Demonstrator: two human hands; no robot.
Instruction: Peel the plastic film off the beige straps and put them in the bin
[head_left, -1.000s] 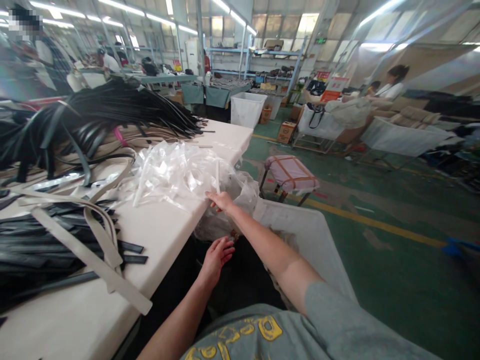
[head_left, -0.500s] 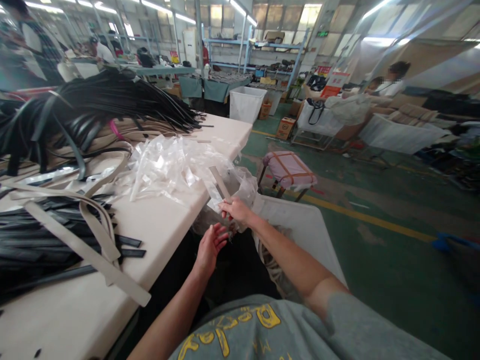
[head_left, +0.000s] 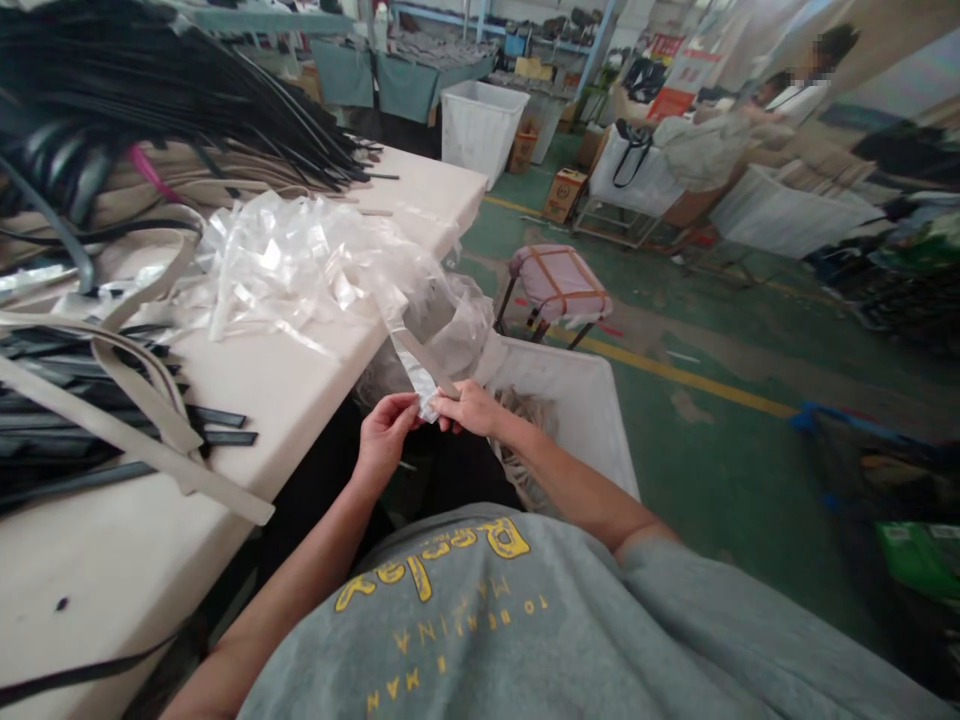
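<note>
Over my lap, my right hand (head_left: 472, 408) is closed on the end of a beige strap (head_left: 426, 358) that points up and away from me. A shiny clear plastic film strip (head_left: 417, 376) runs along the strap's left side, and its lower end lies between my two hands. My left hand (head_left: 386, 432) pinches that film end, thumb and fingers pressed together. Just beyond, a pile of crumpled clear film (head_left: 289, 255) covers the table edge and hangs over it. A white bin (head_left: 592, 400) holding beige straps stands by my right forearm.
Black straps (head_left: 187, 90) are heaped on the pale table (head_left: 165, 560) at the left. Beige straps (head_left: 150, 450) lie there too, one jutting past the edge. A padded stool (head_left: 562, 280) stands beyond the bin. A person sits at the far right.
My left hand has gone from open fingers to a pinch on the film beside my right hand. My right hand still holds the strap. The view has tilted down.
</note>
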